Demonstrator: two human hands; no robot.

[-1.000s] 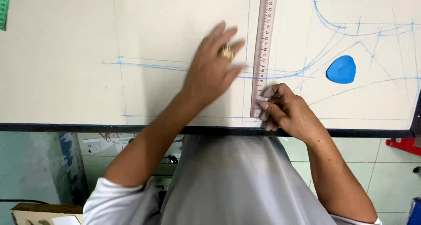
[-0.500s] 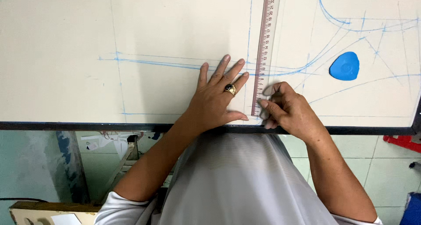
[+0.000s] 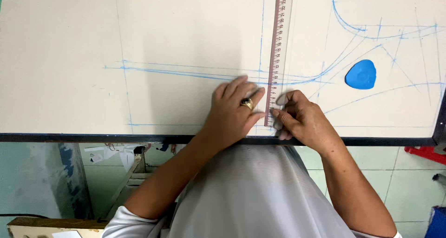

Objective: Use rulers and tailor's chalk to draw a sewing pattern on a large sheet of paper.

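Observation:
A long clear ruler [image 3: 279, 43] with red markings lies lengthwise on a cream sheet [image 3: 69, 57] marked with blue chalk lines and curves. My left hand [image 3: 232, 113], wearing a ring, rests flat on the sheet with its fingertips against the ruler's left edge, near the lower end. My right hand [image 3: 303, 118] is curled at the ruler's lower end, fingertips pinching it from the right. A blue piece of tailor's chalk [image 3: 361, 74] lies on the sheet to the right, apart from both hands.
The table's dark front edge [image 3: 93, 138] runs just below my hands. Under it are a tiled floor, a wooden frame [image 3: 126, 177], a cardboard box [image 3: 46, 225], a red thing [image 3: 427, 153] and a blue thing [image 3: 437, 221] at the right.
My left hand has slid down the sheet toward the near edge and settled flat beside the ruler's lower end. My right hand stays at the ruler's end.

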